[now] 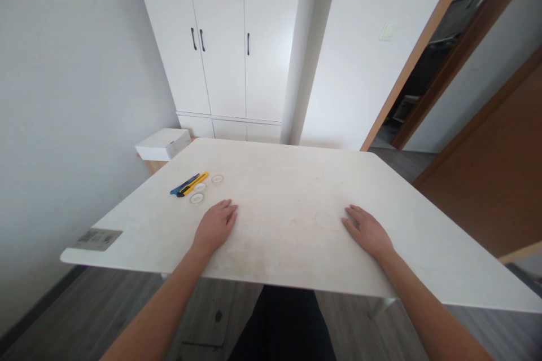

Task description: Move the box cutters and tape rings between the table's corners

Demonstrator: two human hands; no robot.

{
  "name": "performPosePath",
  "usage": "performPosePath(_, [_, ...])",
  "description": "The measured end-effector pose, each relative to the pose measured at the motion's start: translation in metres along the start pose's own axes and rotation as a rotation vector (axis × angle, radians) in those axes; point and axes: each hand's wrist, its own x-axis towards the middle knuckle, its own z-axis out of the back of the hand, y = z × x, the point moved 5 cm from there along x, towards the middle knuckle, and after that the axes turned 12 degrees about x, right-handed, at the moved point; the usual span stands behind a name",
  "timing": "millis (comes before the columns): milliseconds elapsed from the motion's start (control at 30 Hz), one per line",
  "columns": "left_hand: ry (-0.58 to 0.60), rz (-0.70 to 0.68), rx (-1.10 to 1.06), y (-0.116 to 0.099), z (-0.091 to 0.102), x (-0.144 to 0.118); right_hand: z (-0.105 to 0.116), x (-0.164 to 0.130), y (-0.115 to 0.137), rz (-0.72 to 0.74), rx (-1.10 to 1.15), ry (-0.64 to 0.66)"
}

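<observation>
both hands lie flat, palms down and empty, on the table (pixel 296 180) near its front edge. the left hand (pixel 215 227) rests with fingers together, just beside a tape roll (pixel 197 198). toward the left edge lie two more rolls (pixel 217 179), a yellow knife (pixel 193 184) and a blue knife (pixel 183 185). the right hand (pixel 366 231) rests well apart, fingers slightly spread.

Two utility knives (pixel 189 184), three tape rolls (pixel 197 198), two hands (pixel 215 226), one table (pixel 296 180)
</observation>
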Motion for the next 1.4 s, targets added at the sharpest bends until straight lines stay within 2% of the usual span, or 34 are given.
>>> performPosePath(667, [0.015,0.005,0.048,-0.005,0.005,0.000,0.003,0.002,0.003,-0.033,-0.029,0.024])
performPosePath(767, [0.010,0.008,0.045,-0.006,0.006,0.000,0.000,0.015,0.019,-0.098,-0.062,0.080])
performPosePath(833, [0.008,0.013,0.036,-0.007,0.006,0.000,-0.003,0.032,0.050,-0.098,-0.039,0.104])
performPosePath(900, [0.001,0.021,0.019,-0.006,0.006,0.000,-0.010,0.053,0.101,-0.035,0.033,0.120])
performPosePath(1100, [-0.014,0.014,-0.046,-0.006,0.010,-0.001,-0.051,0.114,0.309,0.233,0.318,0.322])
performPosePath(1200, [-0.028,0.019,-0.105,-0.006,0.010,-0.001,-0.083,0.133,0.396,0.292,0.320,0.432])
performPosePath(1300, [-0.034,0.066,-0.107,-0.004,0.004,-0.002,-0.119,0.143,0.450,0.220,0.240,0.510])
performPosePath(1400, [-0.039,0.085,-0.114,-0.003,-0.002,-0.004,-0.149,0.146,0.473,0.133,0.171,0.555])
